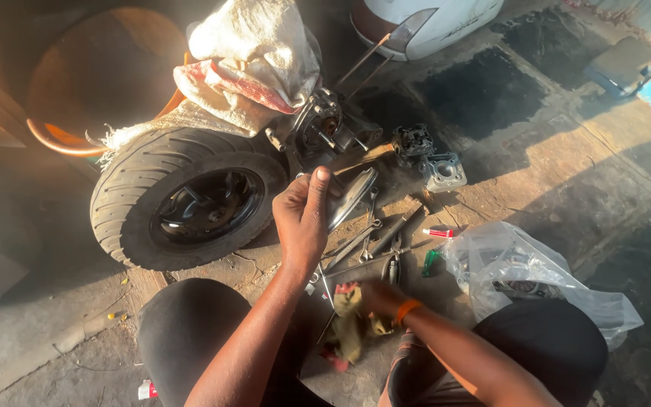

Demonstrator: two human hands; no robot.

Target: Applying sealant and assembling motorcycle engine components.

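My left hand (303,215) is raised over the ground and grips a shiny curved metal cover (349,197) by its near edge. Lower down, my right hand (374,298), with an orange band at the wrist, is closed on a dirty yellow and red rag (346,324). Several wrenches and long hand tools (363,241) lie on the ground between my hands. Just beyond the cover sits a stripped engine block (325,132) next to a black scooter wheel (186,200).
A grey cylinder part (444,172) and a dark cylinder head (414,139) lie right of the engine. A clear plastic bag (521,275) with parts sits at my right knee. A white sack (254,56) is draped behind the wheel. A small red and white tube (438,232) lies near the tools.
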